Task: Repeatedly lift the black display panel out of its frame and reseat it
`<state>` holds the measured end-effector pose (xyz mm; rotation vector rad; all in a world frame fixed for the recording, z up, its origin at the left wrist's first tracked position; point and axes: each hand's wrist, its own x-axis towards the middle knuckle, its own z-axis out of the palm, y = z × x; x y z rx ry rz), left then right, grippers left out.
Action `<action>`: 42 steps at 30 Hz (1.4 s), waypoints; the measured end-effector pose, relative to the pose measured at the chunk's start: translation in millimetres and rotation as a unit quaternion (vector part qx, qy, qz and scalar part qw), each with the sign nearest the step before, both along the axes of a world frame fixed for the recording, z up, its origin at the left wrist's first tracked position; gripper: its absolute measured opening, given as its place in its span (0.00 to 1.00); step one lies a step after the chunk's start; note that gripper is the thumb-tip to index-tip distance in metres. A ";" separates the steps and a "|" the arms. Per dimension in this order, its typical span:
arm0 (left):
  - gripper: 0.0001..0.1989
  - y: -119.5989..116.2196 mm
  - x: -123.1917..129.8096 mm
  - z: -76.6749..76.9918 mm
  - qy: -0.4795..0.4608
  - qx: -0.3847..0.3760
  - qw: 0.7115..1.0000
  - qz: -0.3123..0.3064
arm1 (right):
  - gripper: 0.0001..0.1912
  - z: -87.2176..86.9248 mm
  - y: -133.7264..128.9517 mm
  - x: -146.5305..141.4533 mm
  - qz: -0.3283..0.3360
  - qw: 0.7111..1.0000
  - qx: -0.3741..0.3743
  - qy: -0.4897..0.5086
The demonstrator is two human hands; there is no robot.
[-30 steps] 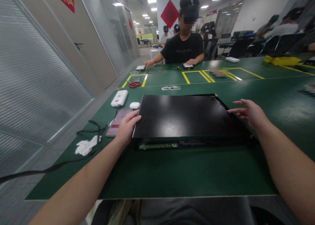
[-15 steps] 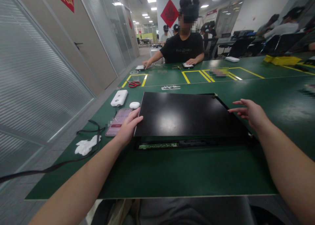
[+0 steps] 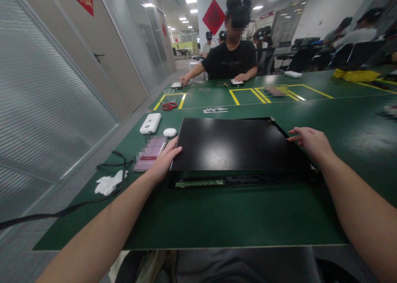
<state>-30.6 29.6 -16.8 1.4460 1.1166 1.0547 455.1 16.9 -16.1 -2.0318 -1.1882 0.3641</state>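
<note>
A flat black display panel [image 3: 235, 144] lies over a black frame [image 3: 279, 178], shifted away from its near side. Along that side a strip of green circuit board [image 3: 200, 184] shows. My left hand [image 3: 167, 159] grips the panel's left edge, thumb on top and the fingers mostly hidden beneath or beside it. At the right edge, my right hand [image 3: 310, 141] has its fingers partly stretched toward the panel, fingertips at the rim; nothing is held in it. Whether those fingertips press on the panel or the frame, I cannot tell.
Left of the panel are a phone [image 3: 150, 155], a white earbud case [image 3: 170, 132], a white power bank [image 3: 150, 123], a crumpled tissue [image 3: 110, 183] and a black strap [image 3: 77, 206]. Red-handled scissors [image 3: 169, 106] lie farther back. Across the green table sits a co-worker [image 3: 231, 62].
The panel's left side has come down slightly and shifted a little right with my left hand. My right hand has moved a little left, its fingers less spread.
</note>
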 end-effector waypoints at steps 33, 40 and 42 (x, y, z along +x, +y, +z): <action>0.36 -0.5 1.4 2.0 0.048 -0.034 0.998 0.014 | 0.17 9.1 -4.0 -13.5 -0.013 0.990 -0.061 -0.127; 0.35 -1.5 2.2 1.9 0.054 -0.022 0.998 0.009 | 0.17 11.6 -5.2 -17.5 -0.010 0.983 -0.072 -0.168; 0.35 -1.7 1.5 1.3 0.059 -0.018 0.998 0.007 | 0.17 11.9 -5.3 -17.8 -0.009 0.982 -0.074 -0.173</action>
